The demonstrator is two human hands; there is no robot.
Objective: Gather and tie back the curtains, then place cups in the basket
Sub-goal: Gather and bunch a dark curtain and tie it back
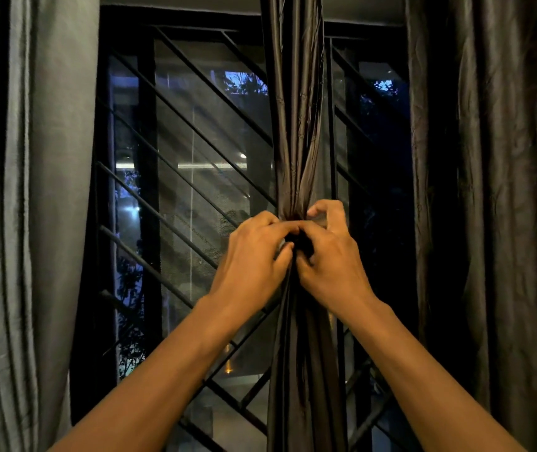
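Both hands are up at the middle of the window, working on the gathered dark brown satin curtain that hangs as a narrow bunched column in front of the black metal window grille. The curtain is pinched to its tightest point right where the hands meet, and it fans out a little above and below that waist.

The left hand sits against the left side of the bunch, fingers curled in and closed on the fabric, thumb pressed toward the centre. The right hand is against the right side of the bunch, also curled tight, its forefinger and thumb arched up over the top of the pinch. The fingertips of the two hands touch each other at the waist of the curtain. Something small and dark sits between them there, and a pale sliver shows at the left fingertips; I can't tell what either is.

Left of the gathered curtain, well apart, a grey matte curtain panel hangs loose in long folds. Right of it, another dark brown crinkled curtain panel hangs straight down, also loose. Behind the grille, dim blue light and tree shapes show through the glass.
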